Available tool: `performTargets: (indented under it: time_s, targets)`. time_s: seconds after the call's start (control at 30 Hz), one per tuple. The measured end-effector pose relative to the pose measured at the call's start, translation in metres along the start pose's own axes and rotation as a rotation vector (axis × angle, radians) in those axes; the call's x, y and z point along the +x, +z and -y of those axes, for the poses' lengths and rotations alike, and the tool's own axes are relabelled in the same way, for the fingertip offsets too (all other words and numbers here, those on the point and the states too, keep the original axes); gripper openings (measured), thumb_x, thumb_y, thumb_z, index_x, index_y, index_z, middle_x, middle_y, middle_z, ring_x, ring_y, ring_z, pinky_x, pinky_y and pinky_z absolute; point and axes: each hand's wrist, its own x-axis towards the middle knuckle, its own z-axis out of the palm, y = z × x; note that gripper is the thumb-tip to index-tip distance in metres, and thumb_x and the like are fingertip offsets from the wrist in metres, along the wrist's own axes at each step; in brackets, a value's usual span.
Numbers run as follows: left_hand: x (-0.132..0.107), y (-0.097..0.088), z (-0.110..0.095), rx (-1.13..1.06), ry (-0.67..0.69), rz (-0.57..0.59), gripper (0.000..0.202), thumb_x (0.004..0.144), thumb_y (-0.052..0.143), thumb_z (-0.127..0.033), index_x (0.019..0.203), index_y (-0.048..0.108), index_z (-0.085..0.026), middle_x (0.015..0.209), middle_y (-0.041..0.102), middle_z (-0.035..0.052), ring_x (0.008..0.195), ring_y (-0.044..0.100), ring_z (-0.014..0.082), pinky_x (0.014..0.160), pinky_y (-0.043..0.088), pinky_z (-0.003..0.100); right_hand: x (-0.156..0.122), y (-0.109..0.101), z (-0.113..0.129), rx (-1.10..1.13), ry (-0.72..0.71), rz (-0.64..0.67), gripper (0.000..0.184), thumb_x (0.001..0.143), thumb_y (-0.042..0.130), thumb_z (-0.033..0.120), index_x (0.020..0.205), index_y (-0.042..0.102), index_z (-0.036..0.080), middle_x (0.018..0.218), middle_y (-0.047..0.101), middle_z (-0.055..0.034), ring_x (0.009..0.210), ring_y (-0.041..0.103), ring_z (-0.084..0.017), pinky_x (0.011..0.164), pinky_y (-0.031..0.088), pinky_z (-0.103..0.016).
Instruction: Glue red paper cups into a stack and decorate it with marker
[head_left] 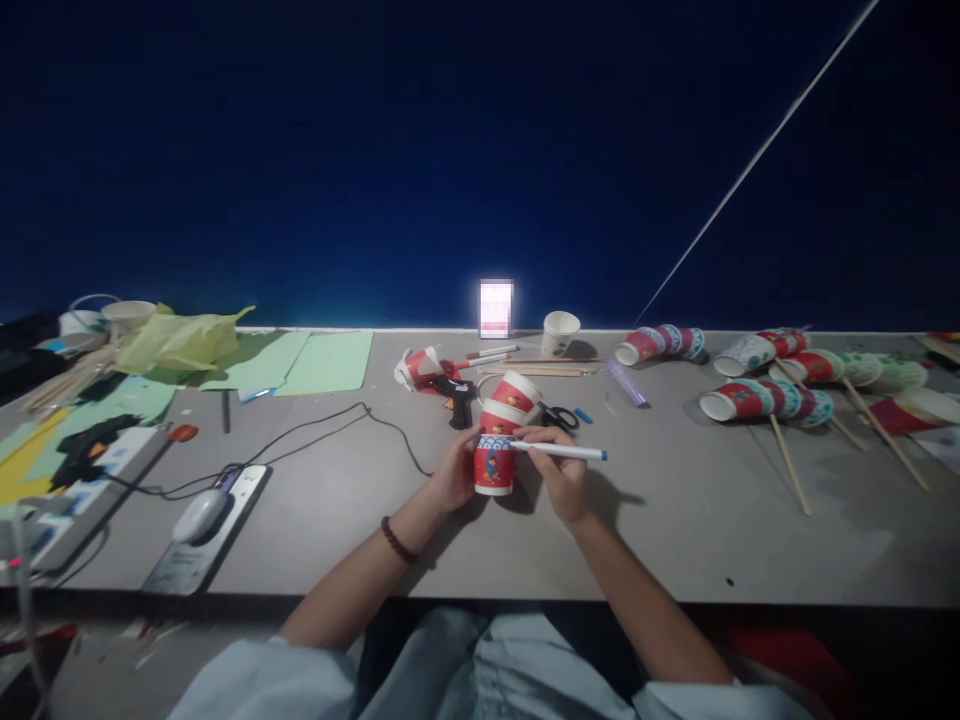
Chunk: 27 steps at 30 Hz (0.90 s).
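A chain of red printed paper cups (494,470) stands tilted in front of me, with a blue wave pattern drawn on one white band. My left hand (454,470) wraps round the left side of the cups and steadies them. In my right hand (562,475) is a white marker pen (574,453) with a blue end, its tip side at the patterned band. Whether the tip touches the paper I cannot tell. Behind the cups lie black scissors (560,416) and a black glue gun (459,402).
Several finished cup chains on sticks (765,400) lie to the right. A white paper cup (561,332) and a lit screen (496,308) stand at the back. On the left are green paper sheets (330,362), a power strip (97,490), a phone (210,535) and a black cable (300,432).
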Motion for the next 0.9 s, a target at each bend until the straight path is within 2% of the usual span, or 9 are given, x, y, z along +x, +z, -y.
performTargets:
  time_s: [0.13,0.33,0.6,0.9]
  targets:
    - [0.0005,-0.0025,0.0011,-0.012,0.014,-0.054,0.022,0.088,0.061,-0.027,0.092,0.07,-0.008,0.08,0.075,0.0104,0.068,0.071,0.021,0.069,0.057,0.033,-0.0003,0.0014,0.0008,-0.071,-0.042,0.006,0.005,0.088,0.066,0.028,0.087,0.07,0.025,0.095,0.074,-0.0045,0.097,0.069,-0.021,0.092,0.054,-0.039]
    - [0.0004,-0.0047,-0.001,0.003,-0.017,-0.021,0.028,0.085,0.065,-0.033,0.092,0.07,-0.007,0.078,0.075,0.0112,0.066,0.071,0.0223,0.063,0.058,0.033,-0.0012,0.0015,0.0007,-0.111,-0.053,0.03,0.005,0.089,0.065,0.026,0.087,0.069,0.025,0.095,0.074,-0.0051,0.096,0.069,-0.021,0.091,0.054,-0.039]
    - [0.0007,-0.0057,0.0,0.0,-0.021,-0.031,0.027,0.088,0.059,-0.031,0.09,0.07,-0.006,0.077,0.075,0.0123,0.066,0.071,0.0234,0.064,0.058,0.036,0.0001,0.0032,0.0062,-0.159,-0.09,0.039,0.006,0.088,0.064,0.024,0.085,0.069,0.024,0.093,0.074,-0.0048,0.093,0.07,-0.021,0.089,0.056,-0.038]
    - [0.0001,-0.0057,0.0002,0.014,-0.01,-0.039,0.025,0.087,0.062,-0.03,0.09,0.071,-0.007,0.078,0.075,0.0119,0.067,0.07,0.0219,0.066,0.057,0.033,0.0011,0.0043,0.0078,-0.177,-0.099,0.031,0.007,0.087,0.063,0.022,0.084,0.07,0.025,0.091,0.074,-0.0042,0.092,0.07,-0.021,0.087,0.056,-0.038]
